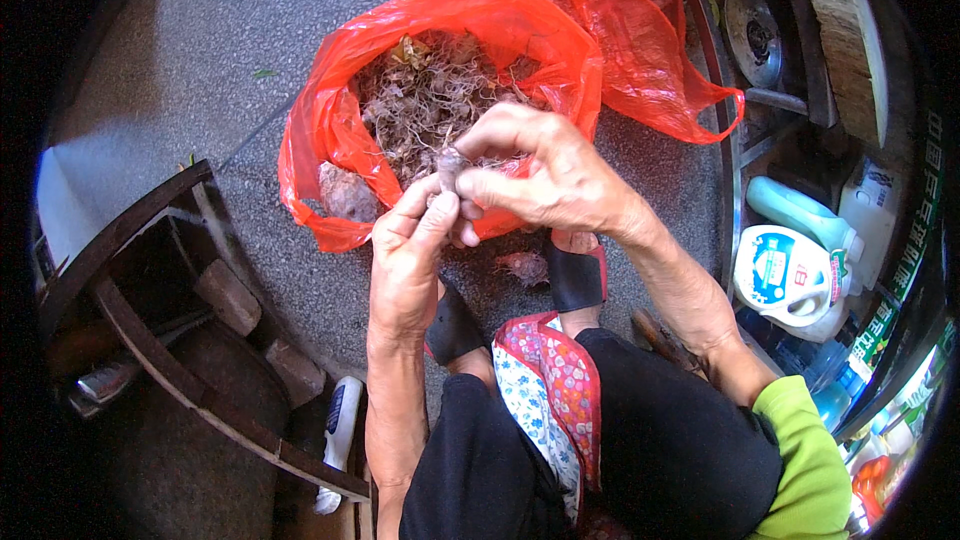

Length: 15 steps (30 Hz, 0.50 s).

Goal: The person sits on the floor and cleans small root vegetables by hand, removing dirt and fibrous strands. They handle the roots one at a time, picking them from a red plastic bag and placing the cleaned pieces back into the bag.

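Note:
A small brownish root or tuber [450,166] is held upright between my two hands, over the near edge of an open red plastic bag [450,0]. My left hand [416,247] pinches its lower end with thumb and fingers. The thumb and forefinger of my right hand [544,169] grip its upper part. Inside the bag lies a heap of stringy roots and dry scraps [420,90]. At the bag's left side rests a large rough tuber [346,193], partly covered by the plastic. A smaller pinkish tuber [523,268] lies on the floor between my feet.
A second red plastic bag [637,37] is at the upper right. Along the right stand a white detergent jug [784,274], a light-blue bottle [799,214] and a frame with a round metal part [752,34]. A dark wooden frame [150,337] and a white-handled brush [341,427] are at the left.

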Each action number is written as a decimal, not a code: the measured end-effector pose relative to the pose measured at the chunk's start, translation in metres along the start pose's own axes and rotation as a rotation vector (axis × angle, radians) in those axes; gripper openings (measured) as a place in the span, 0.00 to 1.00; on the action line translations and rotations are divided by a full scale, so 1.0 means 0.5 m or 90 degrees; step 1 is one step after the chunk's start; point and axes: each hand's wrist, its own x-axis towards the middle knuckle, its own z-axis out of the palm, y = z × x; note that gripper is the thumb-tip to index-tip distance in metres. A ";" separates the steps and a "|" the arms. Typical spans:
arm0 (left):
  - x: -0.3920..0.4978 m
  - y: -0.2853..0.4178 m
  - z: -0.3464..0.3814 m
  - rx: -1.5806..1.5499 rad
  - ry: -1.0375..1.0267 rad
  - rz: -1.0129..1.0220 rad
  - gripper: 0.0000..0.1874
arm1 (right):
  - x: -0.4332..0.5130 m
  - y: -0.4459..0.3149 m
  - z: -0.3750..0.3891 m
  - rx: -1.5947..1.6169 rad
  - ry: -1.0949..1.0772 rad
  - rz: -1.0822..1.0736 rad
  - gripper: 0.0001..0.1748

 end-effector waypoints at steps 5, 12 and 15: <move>-0.002 -0.005 0.019 0.200 0.102 0.114 0.14 | -0.014 0.026 0.013 0.148 -0.050 0.198 0.10; 0.001 -0.005 0.027 0.232 0.108 0.113 0.17 | -0.015 0.048 0.032 0.210 0.047 0.136 0.06; 0.002 -0.013 0.029 0.249 0.142 0.124 0.17 | -0.019 0.034 0.058 -0.038 0.114 0.071 0.10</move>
